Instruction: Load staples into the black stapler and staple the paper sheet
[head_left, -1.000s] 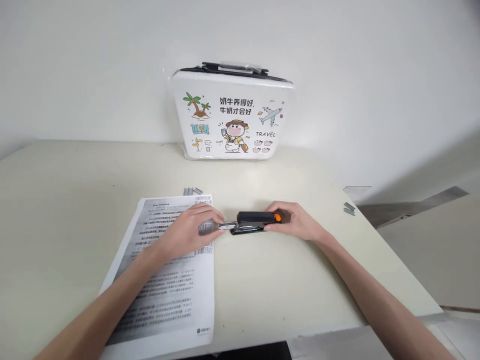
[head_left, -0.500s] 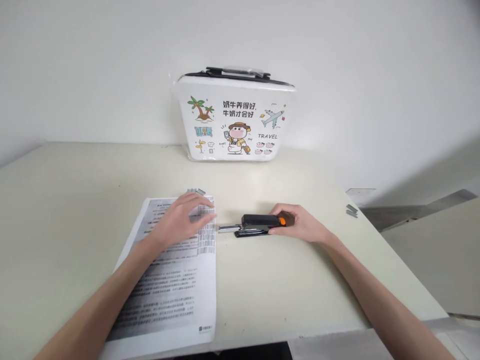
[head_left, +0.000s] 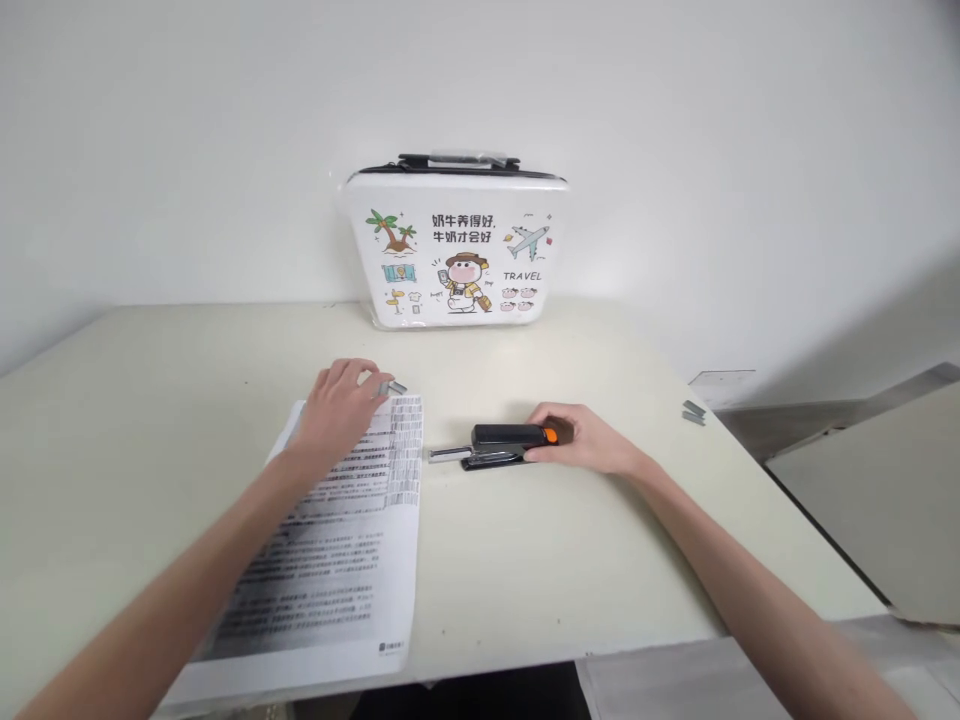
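My left hand (head_left: 341, 408) is over the top of a printed sheet (head_left: 360, 560), its bent fingers and thumb at a small group of grey staple strips (head_left: 398, 387) just beyond the sheet's top edge. Thumb and fingers look apart, though the fingertips are partly hidden. My right hand (head_left: 581, 437) grips the rear of a black stapler (head_left: 510, 436) with an orange patch. Lying on the table, the stapler points left, and its metal staple tray (head_left: 450, 454) sticks out of the front towards the sheet.
A white case (head_left: 457, 250) with cartoon prints and a black handle stands against the wall at the back. More staple strips (head_left: 694, 412) lie by the table's right edge. Beyond that edge is a pale panel (head_left: 892, 490).
My left hand has moved away from me and slightly left, from above the sheet to the staple strips. My right hand keeps its grip on the stapler. The whole view has shifted slightly.
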